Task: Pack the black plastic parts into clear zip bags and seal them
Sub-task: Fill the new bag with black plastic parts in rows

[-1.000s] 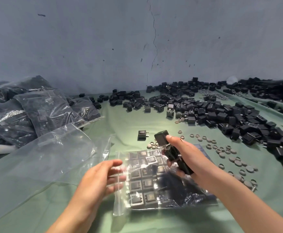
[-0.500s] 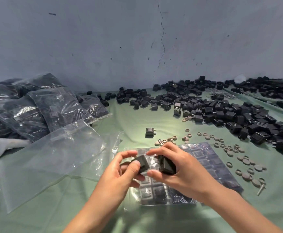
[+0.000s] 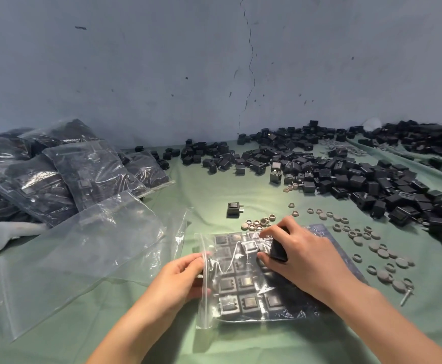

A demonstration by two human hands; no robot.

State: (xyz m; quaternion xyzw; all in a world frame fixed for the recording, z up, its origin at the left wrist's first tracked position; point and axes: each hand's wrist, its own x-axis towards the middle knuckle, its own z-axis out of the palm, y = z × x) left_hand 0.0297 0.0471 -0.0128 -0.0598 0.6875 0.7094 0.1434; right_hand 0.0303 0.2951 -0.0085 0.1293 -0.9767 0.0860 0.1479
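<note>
The left hand pinches the clear plastic zip bag. The right hand grips a black plastic part.

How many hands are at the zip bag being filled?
2. The left hand holds the zip bag at its open left edge; the right hand is over it, gripping a black part. None hidden.

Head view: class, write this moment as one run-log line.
left hand: holds zip bag mouth | right hand: grips black part | zip bag: part-filled, unsealed
</note>
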